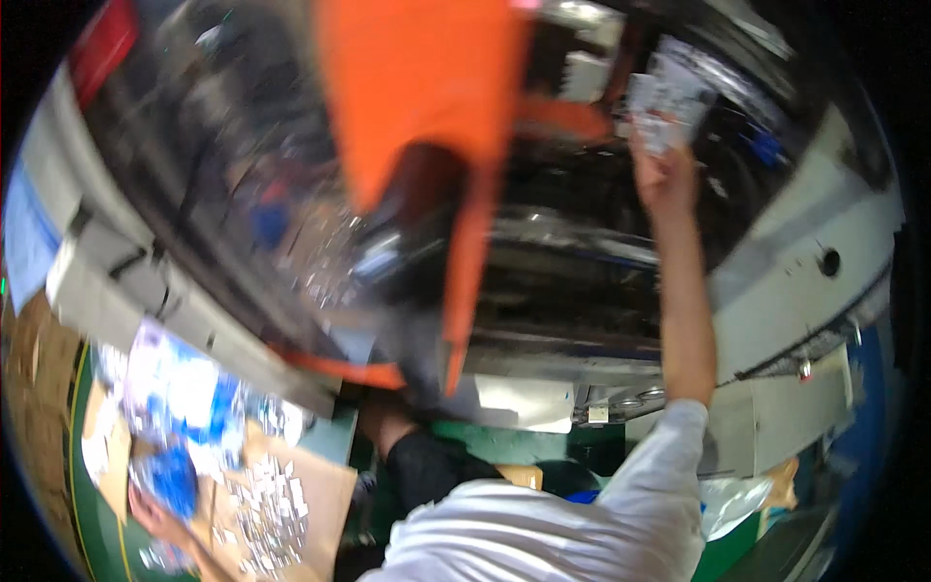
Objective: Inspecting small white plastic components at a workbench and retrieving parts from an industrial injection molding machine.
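Observation:
At the upper right, my right hand [664,175] reaches into the dark machine bay [572,281], its fingers closed around some whitish pieces [664,102], too blurred to name more exactly. At the lower left, a bare hand [155,516], which I take as my left hand, is beside a crumpled blue plastic item [167,482]; blur hides how its fingers lie. An orange machine door [417,58] with a thick dark handle [417,204] fills the upper middle, strongly smeared, with no hand visible on it.
Many small whitish pieces [267,514] lie on a cardboard sheet [330,490] at lower left. Clear and blue plastic bags [189,388] stand behind them. A pale machine panel [805,262] borders the bay at right. Clear plastic wrapping [727,504] lies at lower right on the green floor.

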`<state>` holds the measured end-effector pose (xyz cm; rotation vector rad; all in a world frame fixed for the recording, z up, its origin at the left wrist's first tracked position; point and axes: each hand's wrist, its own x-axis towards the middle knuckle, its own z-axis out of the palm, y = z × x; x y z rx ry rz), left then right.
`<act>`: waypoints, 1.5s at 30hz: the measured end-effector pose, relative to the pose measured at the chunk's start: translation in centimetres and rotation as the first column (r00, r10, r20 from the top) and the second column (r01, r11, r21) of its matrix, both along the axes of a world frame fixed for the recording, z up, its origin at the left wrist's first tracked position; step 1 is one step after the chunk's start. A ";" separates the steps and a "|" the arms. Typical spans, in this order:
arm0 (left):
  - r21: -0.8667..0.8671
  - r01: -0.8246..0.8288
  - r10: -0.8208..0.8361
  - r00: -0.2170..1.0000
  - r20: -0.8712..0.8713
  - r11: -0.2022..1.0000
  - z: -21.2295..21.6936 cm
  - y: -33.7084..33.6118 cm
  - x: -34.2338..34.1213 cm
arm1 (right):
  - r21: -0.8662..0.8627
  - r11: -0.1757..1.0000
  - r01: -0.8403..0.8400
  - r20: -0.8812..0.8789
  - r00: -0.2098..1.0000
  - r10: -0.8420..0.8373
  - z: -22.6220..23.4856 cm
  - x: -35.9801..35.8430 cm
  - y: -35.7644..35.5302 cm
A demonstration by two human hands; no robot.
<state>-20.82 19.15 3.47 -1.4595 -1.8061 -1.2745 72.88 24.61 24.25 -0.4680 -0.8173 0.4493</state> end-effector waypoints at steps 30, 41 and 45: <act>-0.521 0.488 0.308 0.451 0.837 0.701 -5.2 -23.5 18.8 | -0.723 0.170 -0.669 0.440 -0.257 0.860 -28.2 -60.3 -13.0; -0.742 0.049 0.272 0.913 0.305 0.669 -7.6 -22.5 12.7 | -0.843 0.339 -0.417 0.308 0.143 0.941 -30.5 -57.1 -10.4; -0.814 -0.009 0.340 0.911 0.232 0.580 -9.7 -22.0 12.0 | -0.712 0.559 -0.424 0.581 0.092 0.809 -30.0 -58.3 -10.8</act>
